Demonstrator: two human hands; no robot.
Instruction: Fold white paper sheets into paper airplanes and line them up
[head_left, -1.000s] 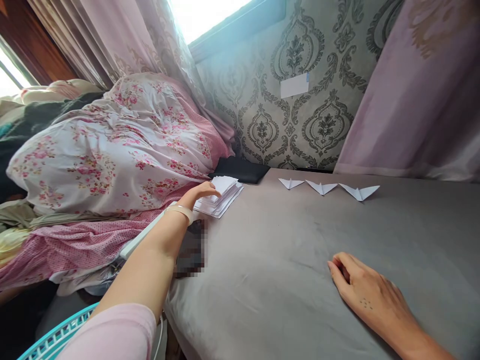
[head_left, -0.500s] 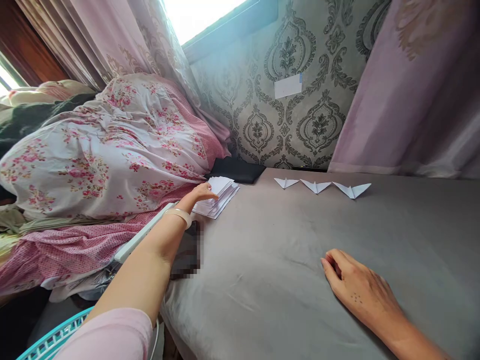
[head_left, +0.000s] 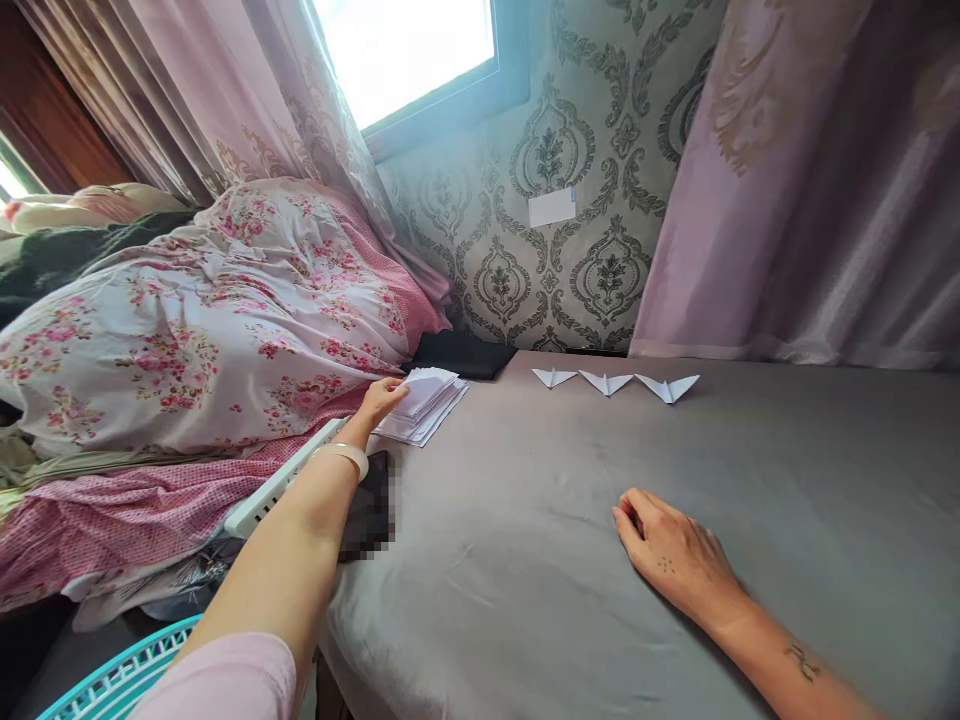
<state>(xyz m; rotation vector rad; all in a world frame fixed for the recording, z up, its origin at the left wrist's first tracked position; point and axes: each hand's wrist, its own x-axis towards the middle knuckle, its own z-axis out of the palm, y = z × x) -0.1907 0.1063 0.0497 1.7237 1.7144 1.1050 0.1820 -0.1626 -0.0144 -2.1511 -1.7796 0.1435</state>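
A stack of white paper (head_left: 429,408) lies at the far left of the grey-covered surface, its sheets unevenly layered. My left hand (head_left: 382,399) is at the stack's left edge, thumb on top and fingers closed on paper; how many sheets it grips is hidden. A pale bangle (head_left: 346,456) circles that wrist. My right hand (head_left: 667,545) rests on the grey cover (head_left: 525,560) with its fingers loosely curled, and no object shows in it. Three folded white paper shapes with spread wings, the left (head_left: 553,378), middle (head_left: 606,383) and right (head_left: 667,388), stand in a row near the back edge.
A black flat item (head_left: 461,355) lies behind the stack. Floral bedding (head_left: 187,310) is heaped at the left, above a white slotted rack (head_left: 281,485). Beside my left forearm is a blurred dark object (head_left: 371,510). A turquoise basket (head_left: 120,670) sits lower left.
My left hand has drawn back from over the stack to its left edge, its fingers closing. The view has turned slightly to the right and upward. My right hand keeps its curled pose.
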